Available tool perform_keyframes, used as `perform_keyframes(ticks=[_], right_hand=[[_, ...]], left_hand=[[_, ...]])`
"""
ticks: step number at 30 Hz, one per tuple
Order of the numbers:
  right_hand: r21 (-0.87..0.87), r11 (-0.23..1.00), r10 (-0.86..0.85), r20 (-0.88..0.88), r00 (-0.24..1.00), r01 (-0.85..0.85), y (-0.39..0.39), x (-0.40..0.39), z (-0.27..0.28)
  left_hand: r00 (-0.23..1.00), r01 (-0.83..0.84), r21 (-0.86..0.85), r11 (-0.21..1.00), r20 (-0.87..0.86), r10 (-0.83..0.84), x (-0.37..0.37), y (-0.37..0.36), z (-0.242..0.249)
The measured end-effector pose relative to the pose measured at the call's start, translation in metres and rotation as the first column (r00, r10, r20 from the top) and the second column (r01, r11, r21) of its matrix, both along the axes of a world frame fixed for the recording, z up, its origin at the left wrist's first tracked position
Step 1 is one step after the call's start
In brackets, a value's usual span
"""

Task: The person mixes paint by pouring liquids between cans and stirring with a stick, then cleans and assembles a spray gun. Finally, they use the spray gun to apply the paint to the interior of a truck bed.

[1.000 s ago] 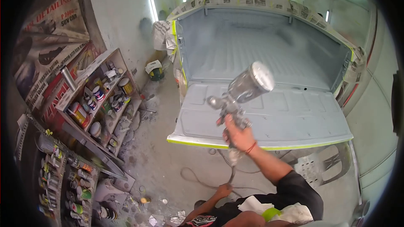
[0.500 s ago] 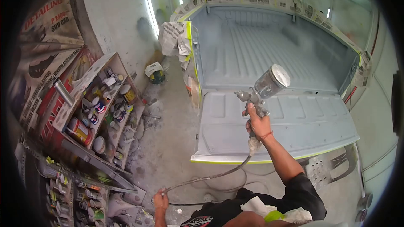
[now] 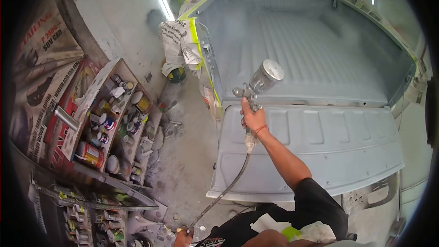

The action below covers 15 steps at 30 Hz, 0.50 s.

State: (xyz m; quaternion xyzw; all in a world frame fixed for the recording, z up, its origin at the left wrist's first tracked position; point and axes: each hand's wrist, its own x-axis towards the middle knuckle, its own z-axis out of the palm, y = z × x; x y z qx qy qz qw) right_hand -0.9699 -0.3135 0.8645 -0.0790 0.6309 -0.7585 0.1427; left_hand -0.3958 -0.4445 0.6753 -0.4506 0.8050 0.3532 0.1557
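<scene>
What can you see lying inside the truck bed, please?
The truck bed shows only its ribbed grey floor and a haze of spray mist. The spray gun in the right hand hides a small patch near the tailgate.

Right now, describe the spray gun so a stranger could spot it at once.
Find the grey truck bed with its tailgate folded down. Above the tailgate's near left part, the right hand grips the spray gun. Unlike the small colourful cans on the shelf to the left, it carries a shiny metal cup on top and trails a hose down to the left hand.
</scene>
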Motion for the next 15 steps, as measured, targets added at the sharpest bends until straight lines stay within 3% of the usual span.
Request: perform_keyframes(ticks=[3, 6, 7, 10, 11, 12, 15], right_hand=[[0.016, 1.000, 0.004, 0.016, 1.000, -0.004, -0.007, -0.016, -0.034], [0.075, 0.997, -0.032, 0.041, 0.999, 0.029, -0.012, -0.027, -0.071], [0.100, 0.993, -0.063, 0.040, 0.997, 0.059, -0.013, -0.031, -0.073], [0.081, 0.995, -0.079, 0.160, 0.984, 0.066, -0.006, -0.028, -0.078], [0.084, 0.994, -0.082, 0.156, 0.984, 0.069, -0.006, -0.029, -0.077], [0.087, 0.994, -0.076, 0.158, 0.985, 0.063, -0.006, -0.029, -0.076], [0.112, 0.993, -0.056, 0.165, 0.985, 0.038, -0.007, -0.032, -0.074]], left_hand=[[0.994, -0.110, 0.034, 0.993, 0.015, 0.110, 0.011, 0.006, -0.020], [0.991, -0.135, 0.083, 0.987, 0.015, 0.135, 0.003, 0.010, -0.004], [0.979, -0.181, 0.085, 0.980, 0.107, 0.171, -0.018, 0.018, 0.025], [0.956, -0.198, 0.215, 0.956, 0.258, 0.140, -0.005, -0.015, 0.009], [0.975, -0.200, 0.187, 0.962, 0.133, 0.177, -0.003, -0.014, 0.008], [0.976, -0.199, 0.190, 0.961, 0.132, 0.175, -0.004, -0.016, 0.007], [0.972, -0.168, 0.035, 0.985, 0.170, 0.159, -0.060, 0.001, 0.073]])
